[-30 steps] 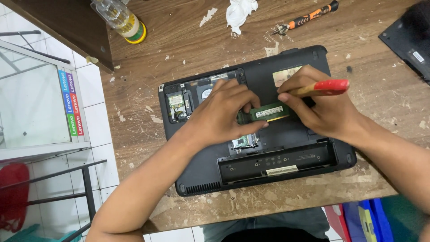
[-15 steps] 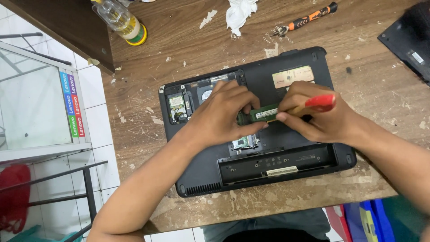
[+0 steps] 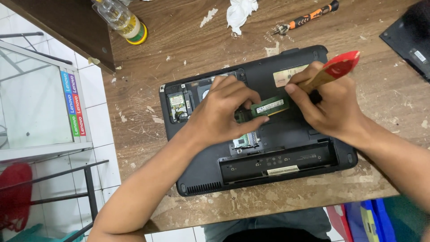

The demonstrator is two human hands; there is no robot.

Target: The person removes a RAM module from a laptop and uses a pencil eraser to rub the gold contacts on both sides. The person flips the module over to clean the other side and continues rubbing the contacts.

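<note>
A black laptop (image 3: pixel 309 154) lies upside down on the worn wooden table (image 3: pixel 188 49), its bottom cover off and its battery bay empty. A green memory module (image 3: pixel 270 106) sits tilted over the open compartment. My left hand (image 3: pixel 224 112) pinches the module's left end with thumb and fingers. My right hand (image 3: pixel 331 105) touches the module's right end while gripping a brush with a wooden, red-tipped handle (image 3: pixel 333 69), its bristles hidden under the hand.
An orange-and-black screwdriver (image 3: pixel 309 18) and a crumpled white tissue (image 3: pixel 239 11) lie at the table's far edge. A glass bottle (image 3: pixel 123 20) stands far left, a black cover panel (image 3: pixel 410 38) far right. A glass cabinet (image 3: pixel 38 103) stands left of the table.
The brush handle in my right hand has swung from lying level to pointing up and right. Both hands stay on the memory module over the laptop.
</note>
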